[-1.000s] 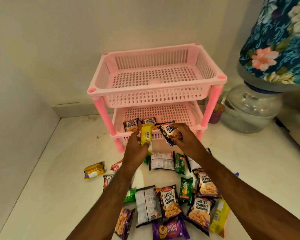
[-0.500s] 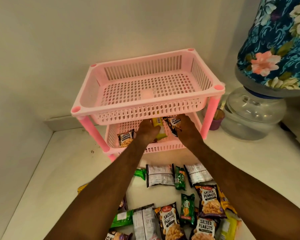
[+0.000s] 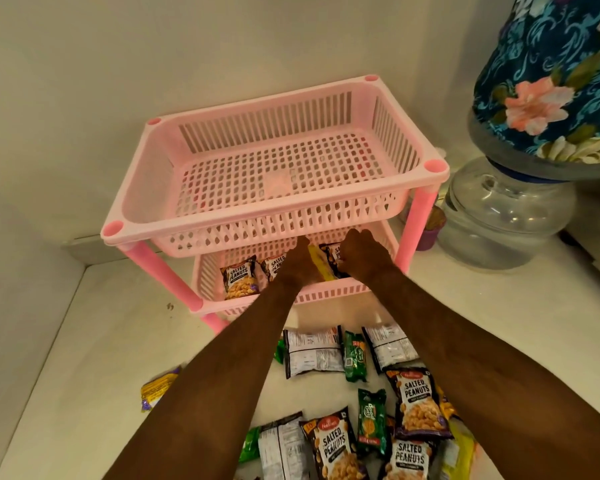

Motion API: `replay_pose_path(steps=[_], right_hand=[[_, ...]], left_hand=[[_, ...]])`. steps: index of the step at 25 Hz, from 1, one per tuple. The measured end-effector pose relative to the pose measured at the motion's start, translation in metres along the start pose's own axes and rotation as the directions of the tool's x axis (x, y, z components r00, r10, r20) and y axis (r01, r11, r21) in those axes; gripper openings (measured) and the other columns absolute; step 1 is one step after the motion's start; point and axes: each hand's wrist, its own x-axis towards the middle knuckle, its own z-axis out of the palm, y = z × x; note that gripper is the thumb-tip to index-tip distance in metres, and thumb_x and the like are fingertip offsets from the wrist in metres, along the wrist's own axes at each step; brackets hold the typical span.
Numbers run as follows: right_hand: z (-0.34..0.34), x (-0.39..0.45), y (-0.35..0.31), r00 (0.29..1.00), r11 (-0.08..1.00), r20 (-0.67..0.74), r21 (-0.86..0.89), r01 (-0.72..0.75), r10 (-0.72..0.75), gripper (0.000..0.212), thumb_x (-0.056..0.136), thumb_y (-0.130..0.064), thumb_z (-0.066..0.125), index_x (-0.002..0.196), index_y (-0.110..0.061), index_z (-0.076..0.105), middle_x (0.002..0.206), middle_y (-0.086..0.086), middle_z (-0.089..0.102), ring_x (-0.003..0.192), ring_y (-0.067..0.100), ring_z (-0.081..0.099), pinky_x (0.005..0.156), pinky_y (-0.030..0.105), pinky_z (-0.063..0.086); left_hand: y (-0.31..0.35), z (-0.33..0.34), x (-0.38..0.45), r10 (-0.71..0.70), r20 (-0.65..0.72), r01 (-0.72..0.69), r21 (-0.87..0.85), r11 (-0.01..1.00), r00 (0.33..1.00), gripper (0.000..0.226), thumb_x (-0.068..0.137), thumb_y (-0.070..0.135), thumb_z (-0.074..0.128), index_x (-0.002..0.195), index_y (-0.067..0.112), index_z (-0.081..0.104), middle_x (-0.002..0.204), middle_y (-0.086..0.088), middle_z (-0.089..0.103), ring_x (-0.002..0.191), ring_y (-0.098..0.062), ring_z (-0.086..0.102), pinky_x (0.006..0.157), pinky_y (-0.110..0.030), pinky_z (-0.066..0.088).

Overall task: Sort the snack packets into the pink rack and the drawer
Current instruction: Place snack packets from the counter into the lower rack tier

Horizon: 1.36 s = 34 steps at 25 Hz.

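Fingers of both hands clenched on packets inside pink plastic rack (image 3: 222, 233) lower tier: left hand (image 3: 297, 263) on yellow packet (image 3: 317, 265), right hand (image 3: 362, 256) on black peanut packet (image 3: 331, 256), seemingly lining them beside two already there.

Two bare forearms enter from the bottom edge, ending in a left hand (image 3: 300, 263) and a right hand (image 3: 362, 254). No sleeves cover either arm as far back as the picture shows, and no watch, bracelet, ring or glove is seen on wrists or hands. The fingers (image 3: 355, 237) are mostly hidden from the camera, so nails cannot be made out.
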Motion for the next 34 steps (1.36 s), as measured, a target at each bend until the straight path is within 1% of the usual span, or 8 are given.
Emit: replay_pose_path(steps=[3,8,13,17,20,24,30,34], right_hand=[[-0.004,0.001,-0.004,0.997,0.979,0.064,-0.195,0.059,-0.047,0.032,0.093,-0.023,0.065,0.122,-0.009,0.063,0.125,0.010,0.060,0.120,0.032,0.053,0.098,0.043,0.046],[-0.012,-0.001,-0.003,0.977,0.994,0.214,-0.097,0.044,-0.022,0.032,0.095,-0.014,0.061,0.126,-0.005,0.062,0.129,0.014,0.060,0.119,0.033,0.059,0.094,0.040,0.051],[-0.005,-0.032,-0.006,0.983,0.963,-0.111,0.213,0.166,-0.145,0.020,0.098,-0.017,0.057,0.115,-0.010,0.065,0.123,0.011,0.054,0.119,0.027,0.049,0.100,0.039,0.045],[0.021,-0.078,-0.008,0.909,0.844,-0.297,0.368,0.390,-0.291,0.009,0.094,-0.014,0.064,0.102,-0.014,0.061,0.106,0.001,0.056,0.100,0.017,0.052,0.084,0.032,0.043],[0.045,-0.099,-0.017,0.924,0.832,-0.243,0.408,0.375,-0.297,0.011,0.093,-0.016,0.065,0.099,-0.021,0.058,0.093,-0.009,0.049,0.088,0.008,0.046,0.071,0.020,0.034],[0.076,-0.125,-0.038,0.932,0.832,-0.164,0.418,0.363,-0.324,0.015,0.091,-0.017,0.067,0.100,-0.023,0.057,0.088,-0.022,0.042,0.088,0.004,0.043,0.071,0.008,0.032],[0.107,-0.145,-0.093,0.912,0.813,0.030,0.467,0.349,-0.409,0.015,0.091,-0.019,0.067,0.103,-0.019,0.057,0.096,-0.003,0.055,0.089,0.013,0.051,0.076,0.029,0.040],[0.135,-0.160,-0.141,0.896,0.849,0.232,0.472,0.237,-0.379,0.039,0.094,-0.028,0.067,0.125,-0.012,0.050,0.123,0.007,0.056,0.113,0.021,0.057,0.093,0.038,0.049]], left_hand=[[0.000,0.002,0.002,0.028,0.012,-0.030,0.231,0.973,1.000,0.056,0.089,0.000,0.064,0.142,0.004,0.044,0.140,-0.019,0.051,0.128,-0.036,0.052,0.104,-0.044,0.048],[0.007,-0.006,0.001,0.107,-0.001,-0.101,0.318,0.943,0.994,0.038,0.095,-0.001,0.056,0.133,-0.001,0.054,0.142,-0.017,0.048,0.132,-0.031,0.047,0.107,-0.033,0.040],[-0.002,-0.016,-0.033,0.183,-0.197,-0.167,0.092,0.982,0.963,0.024,0.094,0.010,0.058,0.116,0.016,0.067,0.124,-0.006,0.059,0.115,-0.024,0.056,0.100,-0.037,0.047],[-0.037,-0.011,-0.085,0.289,-0.456,-0.291,0.070,0.954,0.841,0.013,0.089,0.017,0.064,0.102,0.020,0.068,0.104,0.002,0.064,0.104,-0.019,0.054,0.091,-0.031,0.043],[-0.062,-0.003,-0.119,0.270,-0.546,-0.285,0.059,0.957,0.793,0.017,0.087,0.017,0.068,0.104,0.018,0.066,0.101,0.001,0.063,0.104,-0.020,0.054,0.091,-0.034,0.045],[-0.108,0.002,-0.155,0.208,-0.602,-0.243,0.023,0.970,0.771,0.019,0.086,0.013,0.069,0.105,0.017,0.064,0.102,0.001,0.063,0.100,-0.017,0.054,0.090,-0.031,0.046],[-0.195,-0.010,-0.190,0.122,-0.608,-0.043,0.143,0.989,0.785,0.017,0.088,0.010,0.063,0.104,0.014,0.065,0.103,-0.005,0.063,0.095,-0.029,0.055,0.081,-0.044,0.045],[-0.251,-0.028,-0.202,-0.064,-0.547,0.190,0.177,0.966,0.834,0.029,0.095,0.016,0.055,0.122,0.011,0.065,0.121,-0.012,0.063,0.110,-0.035,0.057,0.093,-0.045,0.045]])
